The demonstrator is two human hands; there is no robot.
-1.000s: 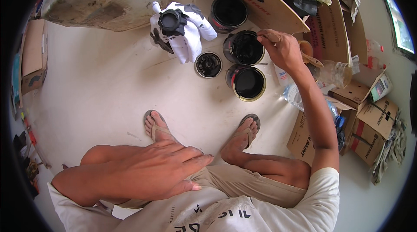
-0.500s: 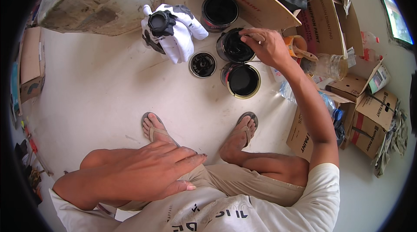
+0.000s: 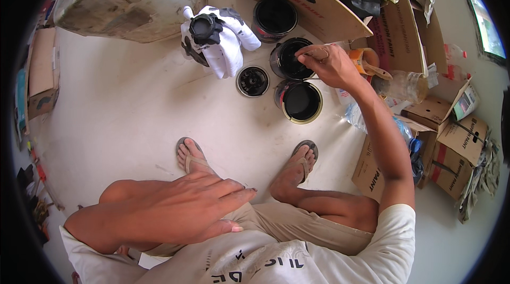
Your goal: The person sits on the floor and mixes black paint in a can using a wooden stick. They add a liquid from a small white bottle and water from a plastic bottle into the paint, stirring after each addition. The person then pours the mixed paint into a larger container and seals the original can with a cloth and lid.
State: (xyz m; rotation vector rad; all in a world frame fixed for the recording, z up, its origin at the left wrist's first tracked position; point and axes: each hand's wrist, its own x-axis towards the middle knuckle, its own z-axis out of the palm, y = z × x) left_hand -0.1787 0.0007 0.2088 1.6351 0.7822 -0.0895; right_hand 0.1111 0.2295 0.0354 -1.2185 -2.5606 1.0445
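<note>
My right hand [image 3: 330,64] reaches over the rim of an open can of black paint [image 3: 288,60], its fingers closed in a pinch. Whatever they grip is hidden by the hand. A second open can [image 3: 300,102] stands just nearer to me, with black paint in it and on its rim. To the left, a round lid [image 3: 253,81] smeared black lies on the floor. Behind it stands a white figure with black patches [image 3: 223,53] and a dark round cup-like top. My left hand [image 3: 207,204] lies across my left leg, fingers stretched out and holding nothing.
Another black-filled can [image 3: 274,17] stands behind, beside a cardboard panel [image 3: 303,2]. To the right are an orange tub with a brush [image 3: 366,62], a clear jar [image 3: 409,86], plastic bottles and cardboard boxes [image 3: 461,140]. A large cloudy sheet-covered block [image 3: 130,0] fills the back left.
The whole view has shifted slightly, moving the cans and figure a little right and down. My right hand has dipped slightly over the same can; my left hand stays on my leg.
</note>
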